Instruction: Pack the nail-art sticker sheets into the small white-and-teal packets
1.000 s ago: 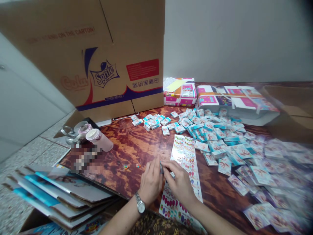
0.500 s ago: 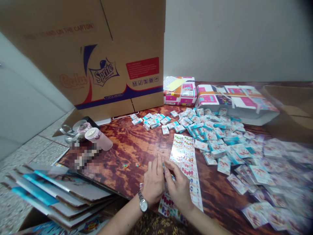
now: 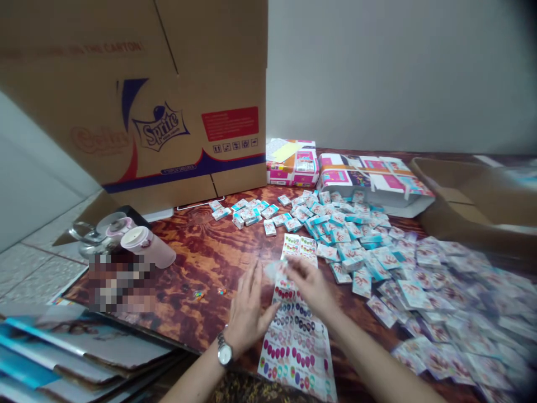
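My left hand [image 3: 247, 313], with a silver watch [image 3: 225, 351] on its wrist, is open with fingers stretched flat over the tabletop. Close by to its right, my right hand [image 3: 308, 281] pinches a small pale blue-white thing [image 3: 274, 271], too blurred to name for certain. Beneath both hands lies a long sheet of nail-shaped stickers [image 3: 293, 336], printed in rows of many colours. Several little white-and-blue boxes [image 3: 339, 234] are heaped past the right hand. Two tiny colourful bits [image 3: 198, 294] rest on the wood left of my left hand.
A big Sprite carton [image 3: 168, 129] stands at the back left. Behind the heap are pink wrapped packages [image 3: 373, 179] and an open cardboard box [image 3: 453, 196]. Purplish packets [image 3: 457, 313] cover the right side. A pink cup [image 3: 153, 246] and folded printed cardboard [image 3: 104, 347] are at left.
The hands were together and have parted. My left hand has opened out flat, while my right has lifted away with the small pale thing. The view has shifted slightly right.
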Available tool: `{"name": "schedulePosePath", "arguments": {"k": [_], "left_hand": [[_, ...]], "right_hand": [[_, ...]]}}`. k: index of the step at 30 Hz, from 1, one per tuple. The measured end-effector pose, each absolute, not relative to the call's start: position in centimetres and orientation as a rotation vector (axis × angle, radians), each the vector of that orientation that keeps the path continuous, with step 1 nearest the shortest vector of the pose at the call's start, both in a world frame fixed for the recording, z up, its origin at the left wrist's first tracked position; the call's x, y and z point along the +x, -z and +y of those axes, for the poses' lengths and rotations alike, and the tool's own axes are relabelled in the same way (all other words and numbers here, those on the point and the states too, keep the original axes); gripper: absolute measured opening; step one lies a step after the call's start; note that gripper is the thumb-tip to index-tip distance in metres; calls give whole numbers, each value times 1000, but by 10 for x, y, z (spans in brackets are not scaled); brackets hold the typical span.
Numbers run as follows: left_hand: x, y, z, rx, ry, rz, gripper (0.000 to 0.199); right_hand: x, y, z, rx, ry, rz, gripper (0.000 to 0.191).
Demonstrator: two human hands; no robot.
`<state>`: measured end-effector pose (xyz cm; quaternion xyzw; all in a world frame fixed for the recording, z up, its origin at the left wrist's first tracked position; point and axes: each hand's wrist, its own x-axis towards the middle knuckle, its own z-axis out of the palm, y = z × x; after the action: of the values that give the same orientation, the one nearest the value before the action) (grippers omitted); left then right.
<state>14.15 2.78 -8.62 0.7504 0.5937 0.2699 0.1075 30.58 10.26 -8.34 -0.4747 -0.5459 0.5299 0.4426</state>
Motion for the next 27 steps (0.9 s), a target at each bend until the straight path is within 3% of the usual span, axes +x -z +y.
{"name": "schedulePosePath", "arguments": {"k": [3,5,12,15,19,24,25,27], "left_hand": [[138,89,28,2193,-832,1692,65],[136,95,26,2191,-812,1658,53],[130,111,24,2180,-799,1675,40],[128,111,25,2170,-819,1682,38],[129,110,29,2134,-820,1639,41],[132,101,37,2161,-795,1477,75],[133,100,39,2144,-805,1458,74],[134,99,42,2032,-837,1452,53]], "right_hand": [[336,78,139,-1184,-1119,-1029,51],[350,83,148,-1287,-1063,-1106,57],[335,136,106,-1354,-577,-2583,82],[326,146,97,-1410,-456,-2713,70],[325,139,94,-1355,-474,-2642,35],[329,91,95,-1097,-932,-2443,29],[330,79,97,-1060,-992,-2350,28],[330,57,101,-1019,-994,-2216,28]]}}
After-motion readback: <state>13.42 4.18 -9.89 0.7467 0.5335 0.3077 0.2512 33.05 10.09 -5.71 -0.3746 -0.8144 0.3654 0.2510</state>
